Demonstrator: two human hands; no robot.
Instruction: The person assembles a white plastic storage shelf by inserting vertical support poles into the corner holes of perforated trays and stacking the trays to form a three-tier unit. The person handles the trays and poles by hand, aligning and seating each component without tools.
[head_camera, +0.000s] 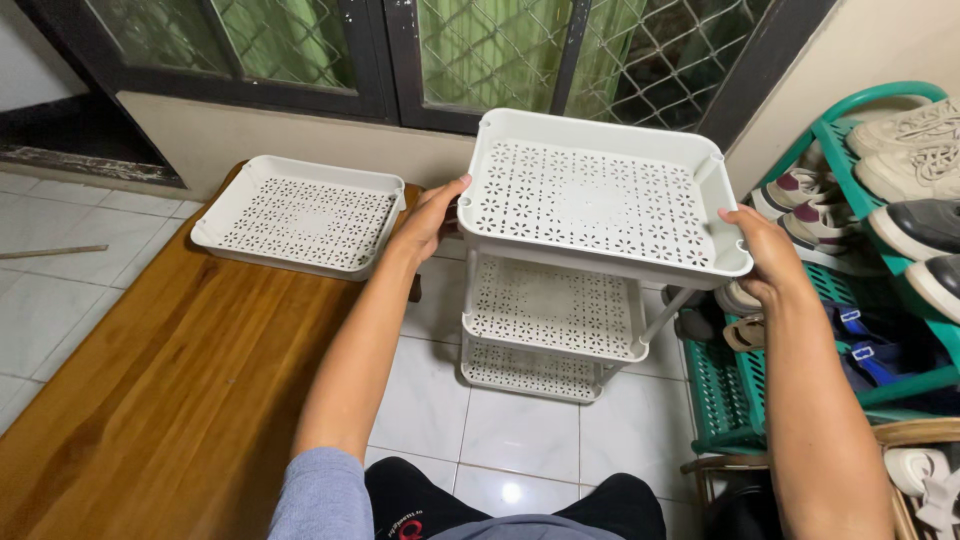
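Knees in dark trousers (520, 505) sit lowest in view, a grey sleeve (322, 495) just left of them. Above these, we note both hands closed on the top tray (600, 200) of a white plastic rack: the left hand (432, 220) grips the tray's left edge, thumb over the rim and fingers beneath; the right hand (765, 258) clasps the right edge near its front corner, fingers curled under the lip. Tray is rectangular, perforated with small flower-shaped holes, and sits slightly tilted toward us. Beneath it we see a middle tray (555, 310) and a bottom tray (530, 372) of the same kind, stacked on thin white corner posts (665, 318); the rack stands on the white tiled floor (520, 430). Whether the top tray is seated on its posts we cannot tell. Left of the rack, a fourth matching tray (300, 215) lies flat on the far end of a wooden bench (170, 390), well apart from the hands. Right of the rack, a green shoe rack (850, 150) holds sneakers (905, 160) and sandals (860, 345). Behind everything, a dark-framed window (400, 60) with wire mesh.
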